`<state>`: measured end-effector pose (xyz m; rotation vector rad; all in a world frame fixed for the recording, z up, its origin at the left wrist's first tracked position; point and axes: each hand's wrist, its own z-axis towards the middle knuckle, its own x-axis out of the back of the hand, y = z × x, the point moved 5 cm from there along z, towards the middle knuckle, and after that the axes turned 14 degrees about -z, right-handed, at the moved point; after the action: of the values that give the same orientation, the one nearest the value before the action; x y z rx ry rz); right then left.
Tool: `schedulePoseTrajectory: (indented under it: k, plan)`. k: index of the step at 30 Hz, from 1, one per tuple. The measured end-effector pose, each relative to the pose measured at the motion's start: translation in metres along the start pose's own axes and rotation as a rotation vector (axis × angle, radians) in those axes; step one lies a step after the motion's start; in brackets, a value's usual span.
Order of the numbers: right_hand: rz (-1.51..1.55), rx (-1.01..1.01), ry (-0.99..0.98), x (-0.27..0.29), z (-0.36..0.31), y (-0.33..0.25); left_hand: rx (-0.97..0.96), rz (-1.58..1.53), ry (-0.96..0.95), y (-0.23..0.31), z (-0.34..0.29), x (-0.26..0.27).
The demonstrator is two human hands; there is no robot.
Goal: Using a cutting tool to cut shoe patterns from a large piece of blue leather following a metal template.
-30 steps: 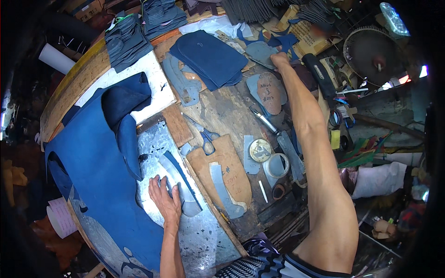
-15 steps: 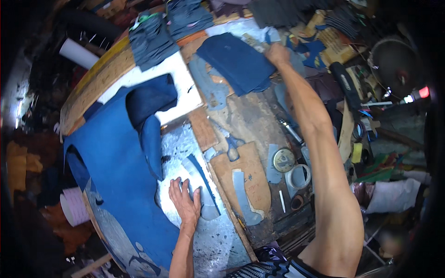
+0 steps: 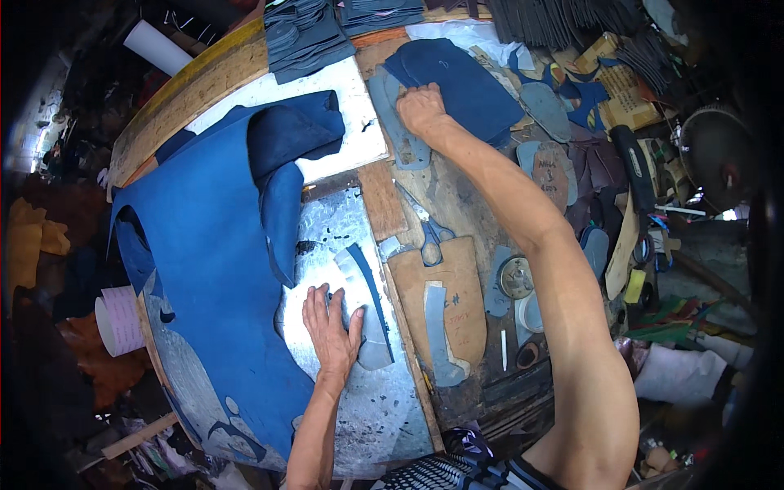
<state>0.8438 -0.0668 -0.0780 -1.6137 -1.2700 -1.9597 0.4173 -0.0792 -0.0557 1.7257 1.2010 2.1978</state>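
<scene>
My left hand (image 3: 331, 335) lies with fingers spread on a pale, scuffed metal sheet (image 3: 384, 425). Its thumb is beside a curved grey template (image 3: 364, 300) that has a narrow dark-blue strip along its right edge. A large blue leather hide (image 3: 204, 220), part of it folded over, spreads to the left of that hand. My right hand (image 3: 422, 108) is stretched far forward with its fingers curled. It rests at the left edge of a pile of blue leather pieces (image 3: 465, 90), over a long grey template (image 3: 400, 131). What its fingertips hold, if anything, is hidden.
Scissors (image 3: 431, 233) lie on a brown board (image 3: 465, 327) with another grey template (image 3: 437, 327). Right of it are a round tin (image 3: 516, 278), a tape roll (image 3: 529, 313) and a white pen (image 3: 504, 349). Stacked dark pieces (image 3: 304, 41) stand at the back.
My right hand has moved left, from the right end of the blue leather pile to its left edge. The whole view has shifted slightly. My left hand stays on the metal sheet.
</scene>
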Motion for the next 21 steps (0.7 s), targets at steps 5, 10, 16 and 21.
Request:
schedulePoseTrajectory:
  k: [5, 10, 16, 21]
  plan:
    - [0.115, 0.032, -0.125, 0.010, 0.002, 0.005, 0.001, -0.014, 0.012, 0.001, 0.002, 0.003]
    - [0.066, 0.041, -0.076, 0.003, 0.013, 0.003, -0.016, -0.020, 0.024, 0.000, 0.002, 0.001]
    - [0.047, 0.121, 0.194, 0.020, -0.006, -0.002, -0.036, -0.031, 0.040, -0.002, 0.002, 0.002]
    - [0.600, -0.139, 0.529, 0.117, -0.069, 0.043, -0.042, -0.025, 0.047, 0.000, 0.001, 0.005]
